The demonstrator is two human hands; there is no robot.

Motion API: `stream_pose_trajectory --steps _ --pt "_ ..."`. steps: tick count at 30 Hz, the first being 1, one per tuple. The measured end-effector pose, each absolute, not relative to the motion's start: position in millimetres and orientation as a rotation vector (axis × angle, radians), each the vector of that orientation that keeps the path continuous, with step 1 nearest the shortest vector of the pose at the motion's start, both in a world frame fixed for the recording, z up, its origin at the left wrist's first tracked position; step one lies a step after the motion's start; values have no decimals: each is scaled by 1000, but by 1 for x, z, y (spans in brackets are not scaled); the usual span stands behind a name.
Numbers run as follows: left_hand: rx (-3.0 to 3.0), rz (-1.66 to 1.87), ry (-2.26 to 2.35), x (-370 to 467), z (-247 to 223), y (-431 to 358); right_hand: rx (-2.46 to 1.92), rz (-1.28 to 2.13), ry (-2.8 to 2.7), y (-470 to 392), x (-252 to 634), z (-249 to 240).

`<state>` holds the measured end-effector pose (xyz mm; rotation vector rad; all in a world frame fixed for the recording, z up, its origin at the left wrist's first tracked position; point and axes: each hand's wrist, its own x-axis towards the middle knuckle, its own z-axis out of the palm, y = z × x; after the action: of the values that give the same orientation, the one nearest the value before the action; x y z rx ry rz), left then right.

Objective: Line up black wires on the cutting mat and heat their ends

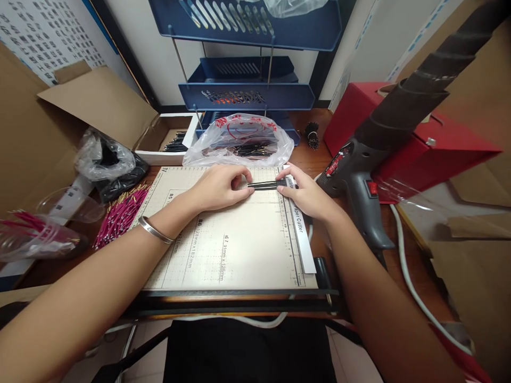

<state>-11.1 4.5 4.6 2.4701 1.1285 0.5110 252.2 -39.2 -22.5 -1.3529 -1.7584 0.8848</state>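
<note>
Left hand (219, 186) at one end, right hand (306, 196) at the other, both pinching thin black rods (265, 186) over a flat cream grid-printed paper cutter (251, 250)! Behind sits a clear, red-printed plastic bag (239, 141).

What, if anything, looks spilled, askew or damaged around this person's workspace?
Little stands out. The loose heap of thin magenta sticks with gold-coloured tips beside the cream paper-cutter board looks untidy, its ends uneven; whether it spilled cannot be told. The thin black strands between left hand and right hand look roughly parallel.

Left hand (221, 186) — narrow silver bangle (154, 231) at wrist (184, 207); forearms (361, 266) bare.
</note>
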Motion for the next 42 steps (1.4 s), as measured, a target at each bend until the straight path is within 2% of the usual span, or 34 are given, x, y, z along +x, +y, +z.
stream_pose_trajectory --steps 42 --pt "2401 533 1156 -9 4 4 -1360 860 -1652 -35 247 -31"
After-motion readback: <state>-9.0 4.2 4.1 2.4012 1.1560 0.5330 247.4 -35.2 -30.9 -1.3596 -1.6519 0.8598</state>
